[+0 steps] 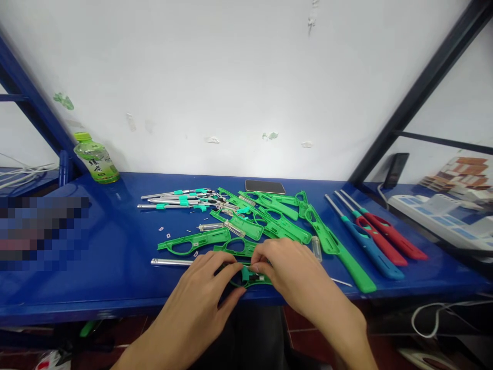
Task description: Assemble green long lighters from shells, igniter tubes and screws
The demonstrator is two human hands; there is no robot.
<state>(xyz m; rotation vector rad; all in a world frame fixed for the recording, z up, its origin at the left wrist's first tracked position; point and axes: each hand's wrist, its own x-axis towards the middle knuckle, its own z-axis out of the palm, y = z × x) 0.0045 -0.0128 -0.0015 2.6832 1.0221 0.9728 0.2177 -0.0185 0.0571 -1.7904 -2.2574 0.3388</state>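
At the front edge of the table, my left hand (pixel 204 290) is closed round a half-built green lighter casing (pixel 264 280), thumb below and fingers above. A metal lighter tube (pixel 169 261) sticks out to the left from under that hand. Inside the casing sit a teal trigger (pixel 245 275) and a dark part. My right hand (pixel 290 267) is pinched over the casing beside the trigger; whatever lies between its fingertips is hidden. Just behind the hands lie an empty green casing half (pixel 241 248) and another casing half (pixel 196 241).
Several metal tubes with teal triggers (pixel 181 199) and more green casings (pixel 277 223) lie behind. Clear fuel tanks (pixel 316 249) are among them. Finished blue (pixel 372 249) and red lighters (pixel 396 236) lie right. A phone (pixel 265 186) and a bottle (pixel 97 159) are near the wall.
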